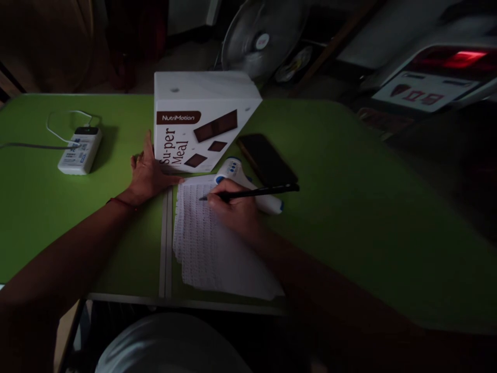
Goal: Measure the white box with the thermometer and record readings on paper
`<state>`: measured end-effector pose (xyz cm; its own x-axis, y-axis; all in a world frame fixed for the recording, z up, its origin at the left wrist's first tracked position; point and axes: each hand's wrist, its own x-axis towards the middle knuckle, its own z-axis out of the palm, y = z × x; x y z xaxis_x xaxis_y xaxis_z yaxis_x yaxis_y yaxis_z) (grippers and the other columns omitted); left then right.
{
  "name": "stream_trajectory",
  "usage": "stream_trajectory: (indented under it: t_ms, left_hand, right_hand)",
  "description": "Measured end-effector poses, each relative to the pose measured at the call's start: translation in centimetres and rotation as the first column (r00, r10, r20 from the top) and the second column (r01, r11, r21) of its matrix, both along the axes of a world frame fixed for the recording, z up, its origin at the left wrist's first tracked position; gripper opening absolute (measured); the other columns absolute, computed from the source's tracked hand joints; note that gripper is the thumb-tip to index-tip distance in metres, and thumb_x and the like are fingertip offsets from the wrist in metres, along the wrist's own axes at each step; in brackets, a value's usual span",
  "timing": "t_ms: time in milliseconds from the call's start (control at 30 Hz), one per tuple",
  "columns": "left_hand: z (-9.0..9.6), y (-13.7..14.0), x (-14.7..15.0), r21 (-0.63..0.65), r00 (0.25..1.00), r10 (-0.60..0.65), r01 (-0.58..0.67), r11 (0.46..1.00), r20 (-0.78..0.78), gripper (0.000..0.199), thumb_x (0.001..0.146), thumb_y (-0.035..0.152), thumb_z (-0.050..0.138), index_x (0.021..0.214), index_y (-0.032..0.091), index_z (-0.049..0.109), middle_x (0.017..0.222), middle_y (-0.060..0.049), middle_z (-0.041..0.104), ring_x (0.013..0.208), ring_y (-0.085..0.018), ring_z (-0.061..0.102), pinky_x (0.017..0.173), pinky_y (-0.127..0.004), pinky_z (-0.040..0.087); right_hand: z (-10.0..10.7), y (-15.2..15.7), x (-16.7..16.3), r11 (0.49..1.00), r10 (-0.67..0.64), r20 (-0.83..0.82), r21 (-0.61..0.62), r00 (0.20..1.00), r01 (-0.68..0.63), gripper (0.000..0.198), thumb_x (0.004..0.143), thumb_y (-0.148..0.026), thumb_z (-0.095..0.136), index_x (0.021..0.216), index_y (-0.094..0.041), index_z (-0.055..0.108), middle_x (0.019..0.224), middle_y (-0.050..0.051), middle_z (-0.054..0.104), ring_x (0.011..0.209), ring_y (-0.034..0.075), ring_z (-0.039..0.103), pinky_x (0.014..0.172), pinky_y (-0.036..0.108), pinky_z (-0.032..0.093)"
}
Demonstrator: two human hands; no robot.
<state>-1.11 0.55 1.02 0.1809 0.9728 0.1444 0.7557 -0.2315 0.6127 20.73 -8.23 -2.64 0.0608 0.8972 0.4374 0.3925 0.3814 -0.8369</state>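
In the head view, the right hand grips a black pen between thumb and fingers, its tip at the lined-up handwriting on a white paper sheet. Row after row of small script fills the left part of the sheet; the words are too small to read, and the right part looks bare where it shows.

The left hand is empty and spread, its thumb at the sheet's upper left corner and its fingers beside the left edge of a white carton. The carton stands on the green table just beyond the sheet. A brown band on it reads "NutriMotion"; "Su-per Meal" runs sideways up the front, near pictures of dark brown bars.

Beyond the right hand lies a white-and-blue device shaped like a forehead thermometer, with blue marks, and next to it a dark smartphone. At far left, a white power adapter with cables bears blue and dark print too small to read. Behind the table are a fan and a white panel with red markings, illegible from here.
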Motion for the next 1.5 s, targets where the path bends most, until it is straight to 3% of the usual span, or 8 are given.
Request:
stream_trajectory:
  t_ms: [367,967,1200,1500]
  left_hand:
    - [0.4,-0.5,0.3,0.015,0.999,0.02,-0.02,1.0,-0.035,0.155,0.066,0.035,0.107,0.18,0.03,0.003,0.166,-0.014,0.062,0.16,-0.046,0.052,0.139,-0.063,0.026]
    - [-0.4,0.0,-0.3,0.034,0.998,-0.03,0.028,0.999,0.048,0.151,0.062,0.04,0.109,0.179,0.036,0.014,0.164,-0.012,0.063,0.156,-0.053,0.052,0.138,-0.071,0.022]
    - [-0.4,-0.1,-0.3,0.026,0.999,-0.013,0.012,1.0,0.029,0.154,0.064,0.039,0.107,0.18,0.031,0.007,0.161,-0.016,0.065,0.156,-0.053,0.053,0.138,-0.071,0.022]
    - [0.0,-0.2,0.0,0.008,1.0,0.01,-0.01,1.0,0.01,0.152,0.062,0.036,0.109,0.18,0.033,0.012,0.167,-0.015,0.06,0.157,-0.05,0.052,0.139,-0.069,0.024]
  right_hand:
    - [-0.2,0.1,-0.1,0.999,-0.041,-0.012,0.0,0.999,0.041,0.014,0.077,-0.031,0.062,0.067,-0.028,0.053,0.059,-0.004,0.052,0.057,0.016,0.051,0.056,0.031,0.047]
    - [0.3,-0.3,-0.1,0.998,-0.033,-0.08,-0.06,0.996,0.029,0.012,0.078,-0.029,0.065,0.068,-0.027,0.059,0.059,-0.004,0.056,0.058,0.016,0.051,0.057,0.03,0.045]
    - [0.7,-0.5,0.0,0.995,0.042,-0.048,-0.085,0.998,-0.046,0.009,0.077,-0.027,0.068,0.073,-0.026,0.06,0.063,-0.004,0.057,0.056,0.015,0.05,0.055,0.029,0.045]
    - [0.5,-0.4,0.0,0.998,0.066,0.036,-0.021,0.997,-0.065,0.01,0.078,-0.027,0.065,0.071,-0.027,0.058,0.063,-0.003,0.057,0.06,0.017,0.051,0.059,0.031,0.047]
